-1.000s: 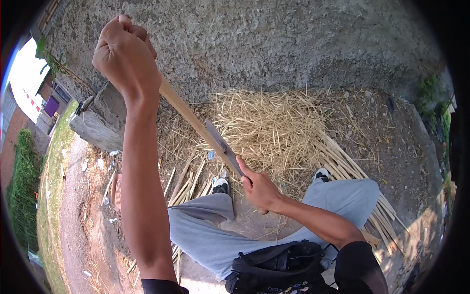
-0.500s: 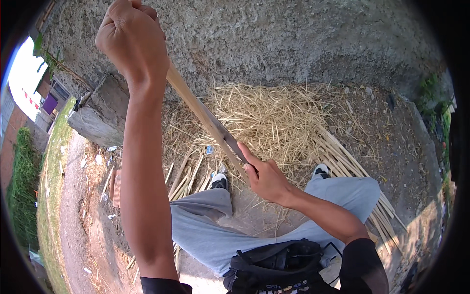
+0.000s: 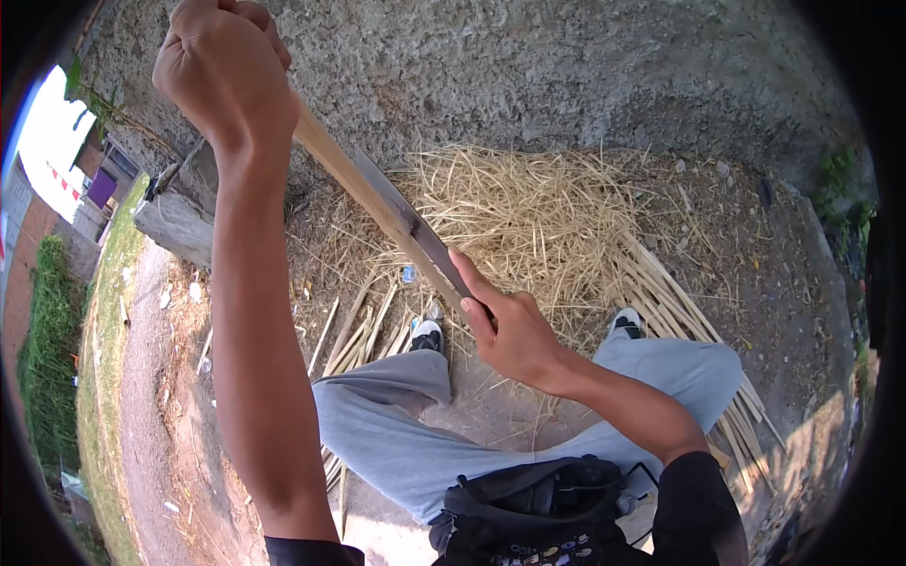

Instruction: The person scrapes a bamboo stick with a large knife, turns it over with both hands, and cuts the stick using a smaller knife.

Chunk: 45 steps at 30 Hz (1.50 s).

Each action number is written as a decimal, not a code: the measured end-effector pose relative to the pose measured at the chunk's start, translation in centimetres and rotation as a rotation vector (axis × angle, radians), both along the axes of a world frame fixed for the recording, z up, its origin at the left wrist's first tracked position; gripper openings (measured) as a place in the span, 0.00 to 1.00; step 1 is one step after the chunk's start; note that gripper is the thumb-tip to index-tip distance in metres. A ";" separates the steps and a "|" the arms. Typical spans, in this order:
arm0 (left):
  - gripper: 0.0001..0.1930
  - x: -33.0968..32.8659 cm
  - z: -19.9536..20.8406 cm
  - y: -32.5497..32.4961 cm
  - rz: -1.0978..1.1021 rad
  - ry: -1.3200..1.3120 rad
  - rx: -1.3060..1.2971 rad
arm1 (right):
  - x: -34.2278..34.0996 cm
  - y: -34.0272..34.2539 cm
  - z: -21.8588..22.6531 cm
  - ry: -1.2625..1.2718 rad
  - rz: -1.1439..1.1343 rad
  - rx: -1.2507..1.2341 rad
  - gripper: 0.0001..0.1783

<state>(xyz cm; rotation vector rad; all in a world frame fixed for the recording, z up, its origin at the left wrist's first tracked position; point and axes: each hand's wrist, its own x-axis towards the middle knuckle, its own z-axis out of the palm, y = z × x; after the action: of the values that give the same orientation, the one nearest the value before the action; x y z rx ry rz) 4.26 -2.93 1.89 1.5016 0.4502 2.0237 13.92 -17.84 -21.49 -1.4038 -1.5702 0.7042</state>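
A long, straight wooden strip (image 3: pixel 347 177), pale brown and smooth-faced, slants in mid-air before the person, above the ground and left of a tangled heap of thin, curling straw-coloured shavings (image 3: pixel 538 212). The left hand (image 3: pixel 225 71) is a closed fist at its upper end, that grip wrapped about the wood, though the wrist hides most of the contact. The right hand (image 3: pixel 514 330) has its grip closed on the handle of a flat, grey metal knife (image 3: pixel 429 243), whose blade lies along the strip's edge. Narrow split slats (image 3: pixel 665 297) spread beside the heap; behind rises a rough, pitted grey wall (image 3: pixel 528 75). Small pale printing shows near the black bag (image 3: pixel 547 491).
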 end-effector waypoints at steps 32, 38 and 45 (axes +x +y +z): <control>0.10 -0.7 0.5 0.7 -0.003 0.095 0.096 | -0.2 -2.2 -21.0 -0.205 -0.101 -0.188 0.39; 0.09 -2.6 -0.1 2.3 0.003 0.084 0.024 | -0.6 -0.1 -15.7 -0.176 -0.043 0.032 0.41; 0.10 -1.8 0.3 0.5 -0.044 0.081 0.036 | 3.0 -4.7 -29.3 -0.377 0.052 -0.818 0.45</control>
<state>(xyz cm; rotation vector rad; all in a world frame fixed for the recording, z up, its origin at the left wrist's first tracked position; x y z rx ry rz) 2.51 -2.42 2.18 1.6063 0.4109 1.9523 16.92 -22.55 -50.82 -2.1914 -1.6802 1.2579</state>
